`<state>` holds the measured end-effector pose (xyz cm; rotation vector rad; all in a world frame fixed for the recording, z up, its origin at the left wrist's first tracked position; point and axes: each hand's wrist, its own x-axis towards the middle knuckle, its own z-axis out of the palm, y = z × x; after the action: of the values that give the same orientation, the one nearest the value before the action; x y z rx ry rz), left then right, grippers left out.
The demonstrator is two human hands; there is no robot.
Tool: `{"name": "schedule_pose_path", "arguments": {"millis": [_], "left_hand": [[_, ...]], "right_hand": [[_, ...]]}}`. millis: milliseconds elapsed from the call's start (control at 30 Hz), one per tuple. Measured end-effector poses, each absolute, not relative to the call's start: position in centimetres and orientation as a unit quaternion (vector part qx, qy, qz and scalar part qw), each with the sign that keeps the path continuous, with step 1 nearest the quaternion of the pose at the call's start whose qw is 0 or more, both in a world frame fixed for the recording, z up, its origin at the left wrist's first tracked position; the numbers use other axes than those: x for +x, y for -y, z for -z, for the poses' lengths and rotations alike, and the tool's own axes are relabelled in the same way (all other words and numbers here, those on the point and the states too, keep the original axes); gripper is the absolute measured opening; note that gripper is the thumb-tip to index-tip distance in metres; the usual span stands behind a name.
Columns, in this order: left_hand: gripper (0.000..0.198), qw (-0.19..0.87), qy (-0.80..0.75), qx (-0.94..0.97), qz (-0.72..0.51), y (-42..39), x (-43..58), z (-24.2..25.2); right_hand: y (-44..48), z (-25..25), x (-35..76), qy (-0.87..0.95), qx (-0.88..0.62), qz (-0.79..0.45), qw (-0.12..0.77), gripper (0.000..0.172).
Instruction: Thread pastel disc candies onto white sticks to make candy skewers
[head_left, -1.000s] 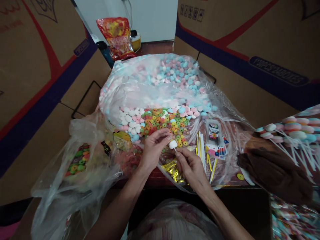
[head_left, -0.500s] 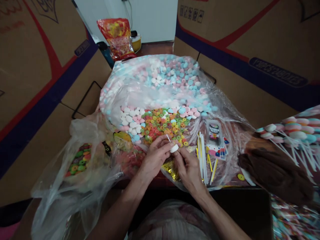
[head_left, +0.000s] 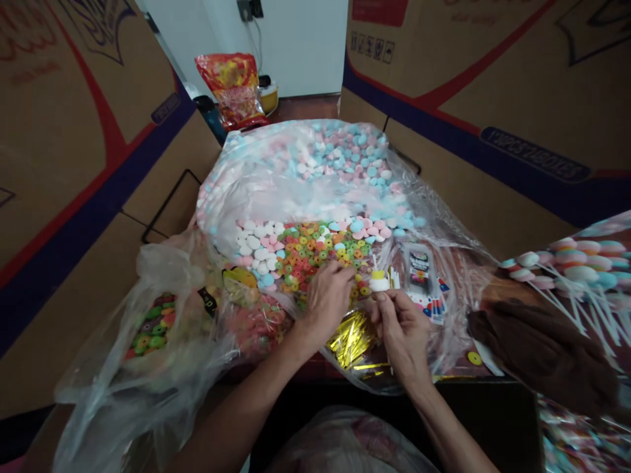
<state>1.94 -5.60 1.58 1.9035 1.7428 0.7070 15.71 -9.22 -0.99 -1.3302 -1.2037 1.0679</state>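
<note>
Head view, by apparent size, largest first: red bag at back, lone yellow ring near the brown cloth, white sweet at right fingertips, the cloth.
1. Brown cloth
2. Red bag
3. White sweet and yellow ring: too alike to rank.

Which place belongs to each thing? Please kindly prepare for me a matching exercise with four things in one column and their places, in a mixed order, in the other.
Things:
1. white marshmallow with a yellow piece on top
2. red packet
3. brown cloth
4. left hand

Places:
A. at the back, near the pale wall
B. at the ring-shaped candies
C. held by the right hand
D. at the far right, next to the marshmallow skewers

Right pairs: 1-C, 2-A, 3-D, 4-B
</note>
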Motion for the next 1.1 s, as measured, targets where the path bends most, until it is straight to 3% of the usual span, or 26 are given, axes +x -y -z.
{"name": "schedule_pose_path", "arguments": {"millis": [133, 300, 400, 600, 933, 1100], "left_hand": [[0.023, 0.129, -0.664, 0.728, -0.113, 5.4, 2.9, -1.7], [0.029, 0.148, -0.66, 0.719, -0.159, 4.4, 1.8, -2.3], [0.038, 0.096, -0.67, 0.713, -0.185, 2.7, 0.5, -2.8], [0.04, 0.036, -0.68, 0.729, -0.072, 0.0, 0.1, -3.5], [0.028, 0.04, -0.631, 0.771, -0.075, 0.6, -0.2, -3.3], [0.038, 0.047, -0.621, 0.778, -0.077, 0.0, -0.2, -3.4]], "right_hand": [[9.5, 1.3, 15.4, 0.483, -0.546, -0.463, 0.504, 0.035], [9.9, 1.5, 14.9, 0.48, -0.558, -0.462, 0.494, 0.038], [9.9, 1.7, 15.0, 0.484, -0.563, -0.457, 0.49, 0.038], [10.2, 2.3, 15.1, 0.5, -0.56, -0.459, 0.476, 0.036], [9.9, 2.2, 15.0, 0.516, -0.549, -0.457, 0.472, 0.036], [9.9, 2.4, 15.0, 0.518, -0.548, -0.455, 0.474, 0.034]]}}
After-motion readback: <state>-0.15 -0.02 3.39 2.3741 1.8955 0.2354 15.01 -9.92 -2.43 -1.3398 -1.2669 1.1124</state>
